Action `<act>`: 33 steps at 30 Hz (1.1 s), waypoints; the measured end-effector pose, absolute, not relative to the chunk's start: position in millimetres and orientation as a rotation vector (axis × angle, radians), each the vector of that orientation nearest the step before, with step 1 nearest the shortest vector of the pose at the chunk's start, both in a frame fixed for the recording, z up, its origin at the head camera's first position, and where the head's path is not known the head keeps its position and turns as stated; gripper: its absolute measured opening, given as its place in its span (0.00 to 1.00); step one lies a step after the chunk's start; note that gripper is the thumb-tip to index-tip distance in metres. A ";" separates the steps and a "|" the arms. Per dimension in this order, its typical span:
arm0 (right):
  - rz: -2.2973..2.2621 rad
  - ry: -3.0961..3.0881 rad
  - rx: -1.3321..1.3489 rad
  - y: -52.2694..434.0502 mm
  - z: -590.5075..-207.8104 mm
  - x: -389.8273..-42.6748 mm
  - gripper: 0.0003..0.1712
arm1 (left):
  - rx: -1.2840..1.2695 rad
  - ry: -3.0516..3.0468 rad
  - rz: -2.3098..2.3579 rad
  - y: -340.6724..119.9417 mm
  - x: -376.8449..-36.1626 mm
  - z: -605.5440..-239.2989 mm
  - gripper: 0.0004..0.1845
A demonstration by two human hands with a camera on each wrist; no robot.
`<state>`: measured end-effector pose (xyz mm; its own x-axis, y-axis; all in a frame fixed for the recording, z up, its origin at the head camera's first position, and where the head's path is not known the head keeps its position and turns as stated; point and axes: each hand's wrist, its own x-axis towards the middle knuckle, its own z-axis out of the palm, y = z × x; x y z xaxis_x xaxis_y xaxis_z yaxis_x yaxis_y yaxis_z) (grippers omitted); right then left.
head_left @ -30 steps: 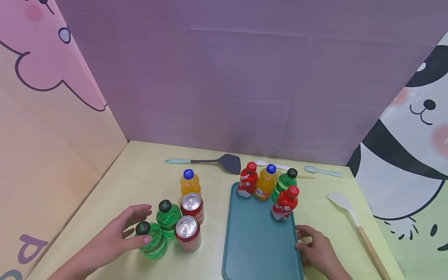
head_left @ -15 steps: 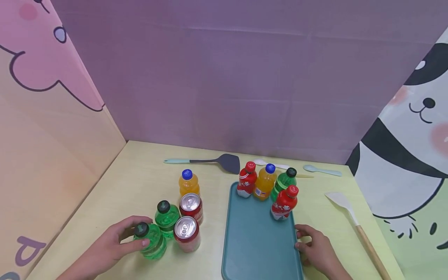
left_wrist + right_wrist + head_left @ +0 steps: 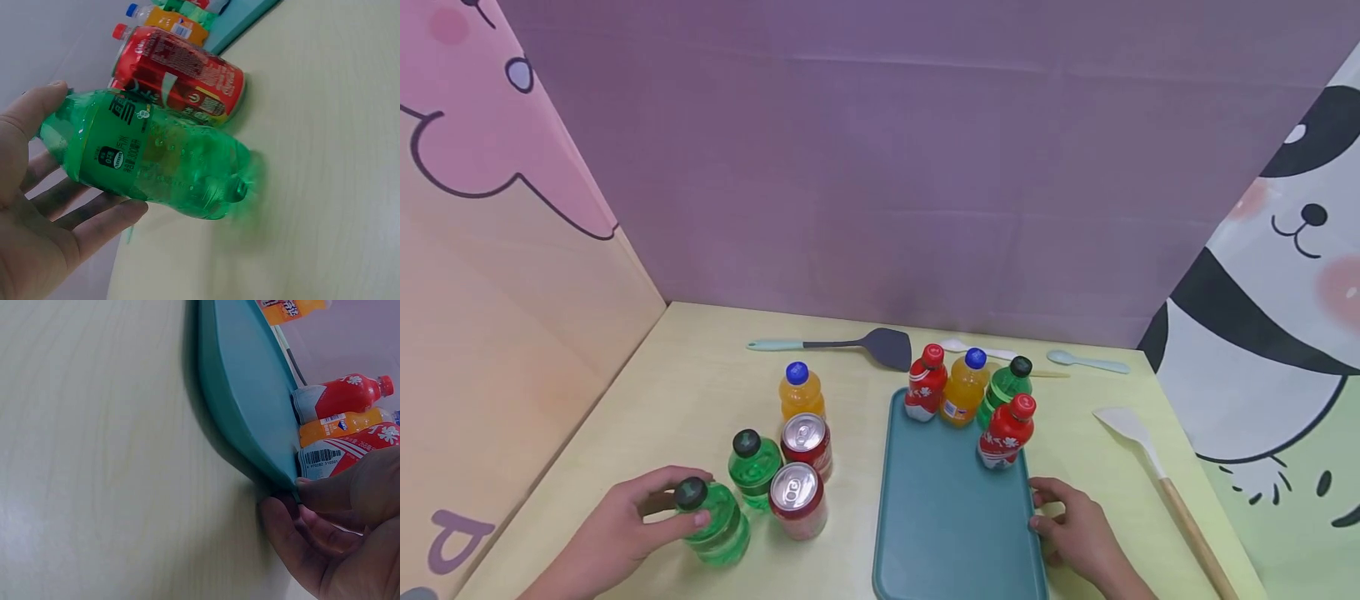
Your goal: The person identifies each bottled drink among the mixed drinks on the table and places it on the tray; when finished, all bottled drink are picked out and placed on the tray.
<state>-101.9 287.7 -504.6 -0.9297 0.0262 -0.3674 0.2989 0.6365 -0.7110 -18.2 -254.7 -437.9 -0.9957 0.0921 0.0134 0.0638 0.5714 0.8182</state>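
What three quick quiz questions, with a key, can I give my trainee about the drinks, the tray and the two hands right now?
1. Count: how many red soda cans stand to the left of the teal tray in the head view?
2. True or false: the left hand holds an orange soda bottle.
3. Multiple choice: what is the right hand gripping?
A) a wooden-handled spatula
B) the tray's edge
C) a light blue spoon

Key:
1. Two.
2. False; it holds a black-capped green soda bottle.
3. B.
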 end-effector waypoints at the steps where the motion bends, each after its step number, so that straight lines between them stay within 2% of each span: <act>1: -1.187 2.538 0.261 287.6 -504.3 -101.8 0.30 | 0.138 2.762 1.428 -254.9 -17.5 -435.3 0.19; 12: -1.200 2.534 0.279 288.9 -502.4 -99.1 0.30 | 0.095 2.812 1.355 -261.0 -11.5 -390.8 0.17; 18: -1.196 2.542 0.280 291.5 -502.8 -99.7 0.30 | 0.329 2.859 1.361 -252.8 -15.3 -352.4 0.18; 25: -1.198 2.546 0.285 293.0 -504.5 -102.0 0.31 | 0.515 2.781 1.489 -221.2 -34.6 -314.9 0.19; 33: -1.262 2.539 0.271 290.6 -507.6 -101.5 0.30 | 0.408 2.639 1.629 -170.6 -59.9 -299.8 0.15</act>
